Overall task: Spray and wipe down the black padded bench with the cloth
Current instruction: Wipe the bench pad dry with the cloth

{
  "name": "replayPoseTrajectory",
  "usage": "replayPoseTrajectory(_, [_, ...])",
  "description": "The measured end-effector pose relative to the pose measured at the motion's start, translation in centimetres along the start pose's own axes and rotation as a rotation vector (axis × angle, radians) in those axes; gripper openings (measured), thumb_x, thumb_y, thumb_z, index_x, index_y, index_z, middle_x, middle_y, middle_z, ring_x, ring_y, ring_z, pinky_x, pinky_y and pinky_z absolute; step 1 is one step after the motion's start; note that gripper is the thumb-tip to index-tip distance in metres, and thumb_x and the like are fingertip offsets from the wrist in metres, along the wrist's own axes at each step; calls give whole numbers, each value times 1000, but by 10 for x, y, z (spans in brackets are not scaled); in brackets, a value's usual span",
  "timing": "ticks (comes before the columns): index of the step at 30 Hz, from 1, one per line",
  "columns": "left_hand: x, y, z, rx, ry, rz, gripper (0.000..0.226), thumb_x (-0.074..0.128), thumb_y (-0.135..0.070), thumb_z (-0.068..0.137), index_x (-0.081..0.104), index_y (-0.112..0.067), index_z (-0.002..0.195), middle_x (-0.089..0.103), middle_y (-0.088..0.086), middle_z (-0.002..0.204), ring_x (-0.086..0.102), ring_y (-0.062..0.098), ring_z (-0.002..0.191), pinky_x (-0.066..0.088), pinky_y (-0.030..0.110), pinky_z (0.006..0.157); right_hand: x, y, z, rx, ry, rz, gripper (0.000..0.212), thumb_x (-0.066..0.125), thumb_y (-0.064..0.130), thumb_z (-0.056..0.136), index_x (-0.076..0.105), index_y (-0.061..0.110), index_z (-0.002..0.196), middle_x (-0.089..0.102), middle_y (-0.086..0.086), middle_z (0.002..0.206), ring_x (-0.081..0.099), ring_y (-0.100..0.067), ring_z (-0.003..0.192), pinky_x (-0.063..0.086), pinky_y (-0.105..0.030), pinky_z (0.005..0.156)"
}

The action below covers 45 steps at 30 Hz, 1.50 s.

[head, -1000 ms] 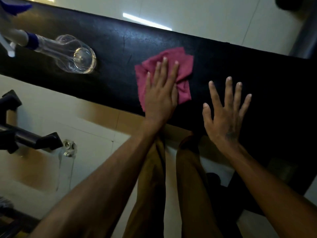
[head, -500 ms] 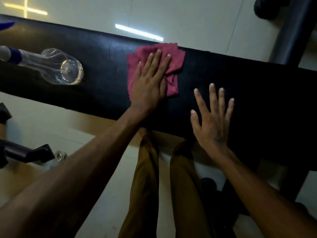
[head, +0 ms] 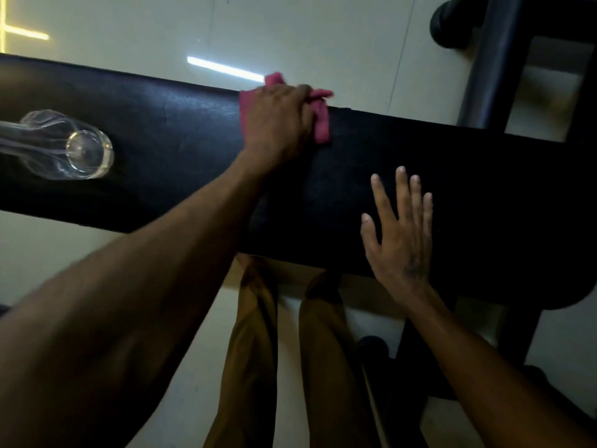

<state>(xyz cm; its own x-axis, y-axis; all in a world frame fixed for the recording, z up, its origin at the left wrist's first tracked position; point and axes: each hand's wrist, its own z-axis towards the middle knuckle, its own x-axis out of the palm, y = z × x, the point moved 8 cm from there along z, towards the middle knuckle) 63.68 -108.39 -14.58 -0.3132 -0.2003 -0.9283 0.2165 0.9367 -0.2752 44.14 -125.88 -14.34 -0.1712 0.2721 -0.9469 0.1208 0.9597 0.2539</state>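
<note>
The left hand (head: pixel 277 124) has carried the pink cloth (head: pixel 321 124) from the middle of the black padded bench (head: pixel 484 189) out to its far edge, toward 12 o'clock. A second ago the fingers lay flat and straight on the cloth; now they curl over the far rim, bunching the fabric so that bits of it stick out past the edge and at the hand's 3 o'clock side. The right hand (head: pixel 400 231) has stayed where it was, fingers spread and straight, pressed flat on the padding near the close edge and holding nothing. Judging from this, one wiping stroke across the width has reached its end and the far lip is getting cleaned. The stretch toward 3 o'clock and the part under the bottle probably remain to be wiped.

The clear spray bottle (head: pixel 64 147) lies on its side on the tabletop at 9 o'clock, well apart from the cloth, its head out of view. The padding is dark and faintly creased, with a dull sheen on the left half; whether it is wet cannot be told. Below it lies a pale tiled floor (head: pixel 290 33) with bright strip-light reflections. A dark metal frame (head: pixel 484 59) stands at 1 o'clock, and the person's brown trousers (head: pixel 258 367) show at 6 o'clock.
</note>
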Motion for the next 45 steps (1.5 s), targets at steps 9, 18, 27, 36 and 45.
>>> replayPoseTrajectory(9, [31,-113,-16,205,133,-189,55,38,-29,96,47,-16,148,49,6,152,40,23,143,17,39,122,-5,-6,1,45,-57,127,56,29,36,105,26,16,157,17,-8,166,10,-24,154,4,-41,126])
replayPoseTrajectory(18, [24,-98,-28,433,103,-155,59,30,-31,98,41,-14,153,37,11,160,30,31,149,17,46,122,-67,-40,43,358,-377,361,57,45,20,98,36,6,152,24,-20,162,17,-36,151,10,-38,124])
replayPoseTrajectory(27, [23,-6,-88,165,-15,-42,59,32,-28,103,19,-18,160,12,11,168,8,26,156,0,43,127,-13,29,131,-21,1,-68,56,29,53,99,41,28,149,54,2,141,45,-24,133,17,-52,118])
replayPoseTrajectory(36, [28,-14,-87,82,-17,-36,64,31,-38,103,14,-18,161,7,12,168,2,27,156,-1,51,125,-69,-164,63,739,-184,-90,63,23,60,95,41,33,149,26,-4,163,13,-26,153,4,-60,121])
replayPoseTrajectory(45, [50,-97,-101,291,35,-55,63,26,-42,104,17,-15,160,5,12,168,1,26,156,-3,60,123,-66,-196,34,392,-22,-136,55,16,48,105,10,37,158,5,-3,168,2,-27,155,3,-60,122])
